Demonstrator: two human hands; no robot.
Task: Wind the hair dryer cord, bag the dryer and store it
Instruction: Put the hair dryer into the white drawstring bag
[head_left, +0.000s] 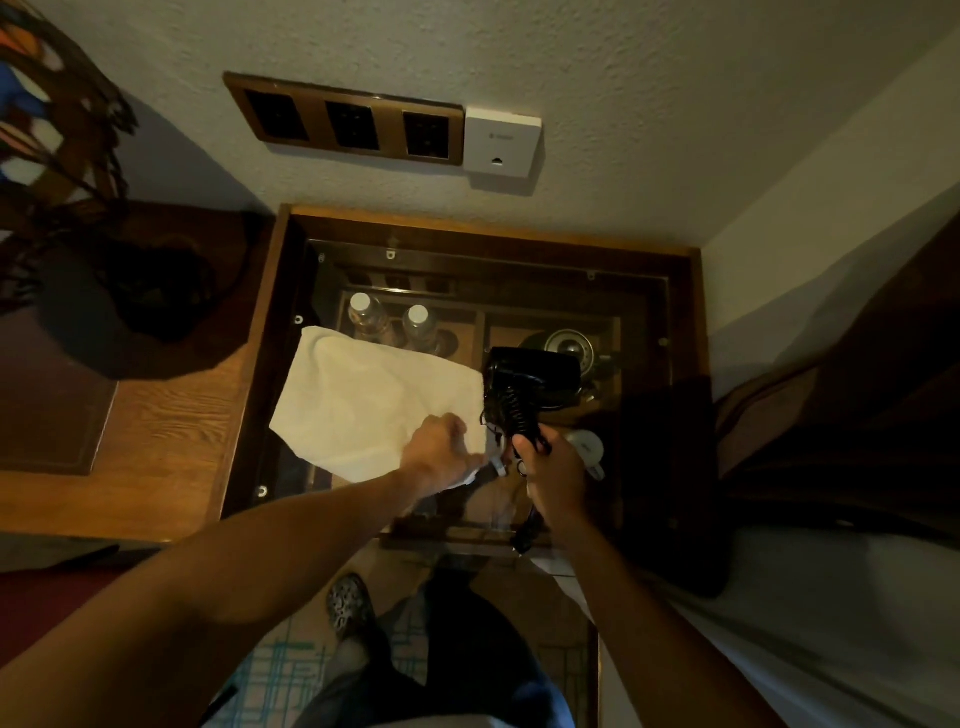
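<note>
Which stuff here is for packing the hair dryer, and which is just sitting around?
For the job:
black hair dryer with coiled cord, in right hand
white cloth bag, in left hand

Just there:
two clear plastic bottles
round metal kettle
brown wall sockets

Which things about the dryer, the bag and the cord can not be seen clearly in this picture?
Head view only:
- Bag mouth: the left hand covers the edge it grips, so open or closed is unclear.
- Dryer handle: wrapped in cord and hidden in the right hand.
- Plug: lost in shadow below the right hand.
- Items under the glass top: dimmed by reflections and partly covered by the bag and dryer.
</note>
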